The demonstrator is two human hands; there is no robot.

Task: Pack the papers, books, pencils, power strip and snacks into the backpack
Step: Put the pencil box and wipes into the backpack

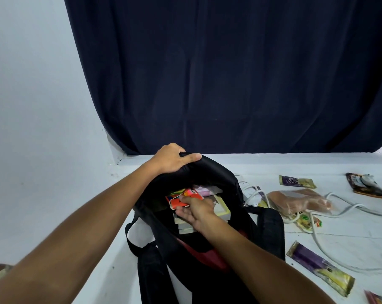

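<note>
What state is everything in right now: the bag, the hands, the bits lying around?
Backpack: upright, mouth open.
Left hand: grips the backpack's top edge.
Right hand: inside the mouth, pinching an orange packet.
Books: inside the backpack.
Power strip: on the table, beside the backpack, not packed.
Purple snack bar: lying flat on the table, sealed.
Clear bag of brown snacks: on the table, not packed.

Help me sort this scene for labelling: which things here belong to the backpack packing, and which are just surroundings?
Part of the job:
backpack, held open by the left hand
orange packet gripped by the right hand
books inside
power strip and its cable
snack bars and bagged snack on the table

Just surroundings:
dark curtain
wall
</note>
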